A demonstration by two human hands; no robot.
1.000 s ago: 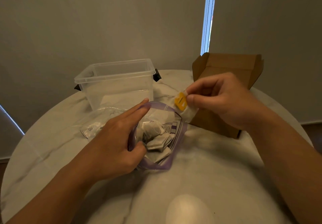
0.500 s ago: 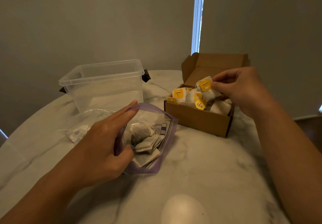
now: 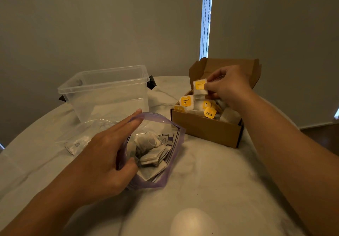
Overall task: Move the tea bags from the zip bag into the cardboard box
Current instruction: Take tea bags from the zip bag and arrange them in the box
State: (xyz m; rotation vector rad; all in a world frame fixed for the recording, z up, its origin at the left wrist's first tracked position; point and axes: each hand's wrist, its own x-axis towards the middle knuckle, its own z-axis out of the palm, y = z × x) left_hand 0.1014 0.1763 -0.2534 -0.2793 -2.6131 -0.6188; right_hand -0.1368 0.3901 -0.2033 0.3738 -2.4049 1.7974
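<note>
Because the left hand (image 3: 102, 155) covers its left side, much of the zip bag (image 3: 172, 155) is hidden, and its closed end cannot be made out. That hand grips the bag's side, thumb tucked at the near rim and straight fingers laid along the outside. The bag sits on the marble table (image 3: 211, 190), just in front of the cardboard box (image 3: 205, 129), its purple-edged mouth gaping up towards the camera, with the long opening running from near to far right. Inside it, the remaining tea bags (image 3: 152, 149) lie in a loose, overlapping heap; their count is unclear.

The right hand (image 3: 229, 87) pinches one tea bag (image 3: 199, 90) by its edge above the open box, long axis roughly upright, yellow tag at the top; the tag's print is too small to read. This hand hides the box's far right corner, where more yellow-tagged bags lie jumbled. A clear plastic tub (image 3: 110, 92) stands behind the zip bag, with a crumpled clear wrapper (image 3: 78, 142) before it.
</note>
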